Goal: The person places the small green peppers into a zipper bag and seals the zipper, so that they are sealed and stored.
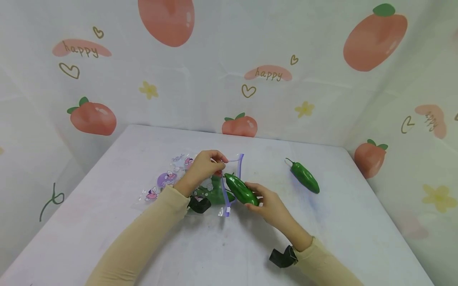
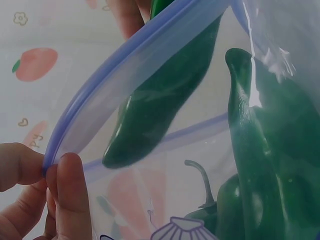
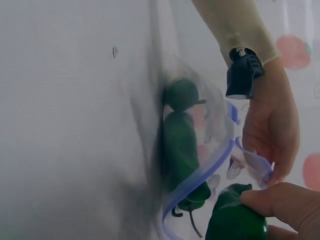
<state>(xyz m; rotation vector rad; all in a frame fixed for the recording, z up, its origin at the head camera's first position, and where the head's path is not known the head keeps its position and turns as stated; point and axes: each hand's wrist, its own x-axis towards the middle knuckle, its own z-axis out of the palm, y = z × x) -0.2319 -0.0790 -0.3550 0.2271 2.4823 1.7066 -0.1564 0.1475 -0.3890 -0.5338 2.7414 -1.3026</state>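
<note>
My left hand (image 1: 207, 167) pinches the rim of a clear zip bag (image 2: 75, 120) with a purple zip edge, and its mouth gapes. Several green peppers (image 2: 270, 150) lie inside the bag, seen through the printed plastic. In my right hand (image 1: 270, 206) is a glossy green chili pepper (image 1: 240, 190), held by its near end between thumb and fingers. Its tip points at the bag's mouth in the head view. From the left wrist, the tapered end (image 2: 145, 135) shows within the opening. The right wrist view has the thumb (image 3: 280, 202) pressing on this pepper.
Another green chili pepper (image 1: 304, 177) with a curled stem lies on the white table (image 1: 358, 222) to the right. Behind the table hangs a white cloth (image 1: 214, 79) printed with fruit, hearts and flowers. Dark wrist cameras (image 1: 283, 256) sit on both forearms.
</note>
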